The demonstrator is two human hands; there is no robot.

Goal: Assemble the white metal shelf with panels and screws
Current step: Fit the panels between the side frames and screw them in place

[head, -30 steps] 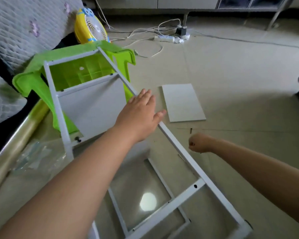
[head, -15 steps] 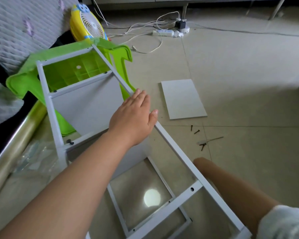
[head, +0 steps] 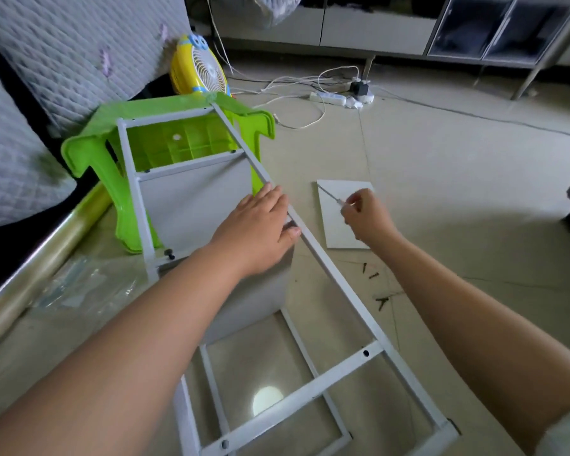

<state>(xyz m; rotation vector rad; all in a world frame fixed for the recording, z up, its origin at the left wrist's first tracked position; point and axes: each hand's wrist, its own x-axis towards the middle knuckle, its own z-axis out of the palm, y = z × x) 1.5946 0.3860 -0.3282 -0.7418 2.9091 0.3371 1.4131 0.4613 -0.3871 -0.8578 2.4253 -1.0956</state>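
Note:
The white metal shelf frame [head: 343, 291] lies tilted across the floor, its far end propped on a green plastic stool [head: 119, 139]. A grey panel [head: 191, 205] sits in the frame's upper bay. My left hand [head: 260, 232] rests flat on that panel, fingers straight, thumb against the long right rail. My right hand [head: 366, 215] hovers to the right of the rail and pinches a thin screwdriver [head: 331, 196] whose tip points up and left. A loose white panel [head: 339, 212] lies on the floor under that hand. Several dark screws [head: 374, 284] are scattered on the tiles nearby.
A yellow fan [head: 198, 67] stands behind the stool. A power strip [head: 329, 97] with white cables lies further back, before a low cabinet [head: 375, 24]. A quilted cushion [head: 63, 54] and a shiny roll [head: 40, 258] flank the left side, with clear plastic bags [head: 79, 287] beside them.
My right hand, out of sight half a second ago, came back up holding the screwdriver and now hovers beside the rail. The screwdriver is gone from the floor. My left hand stayed on the panel.

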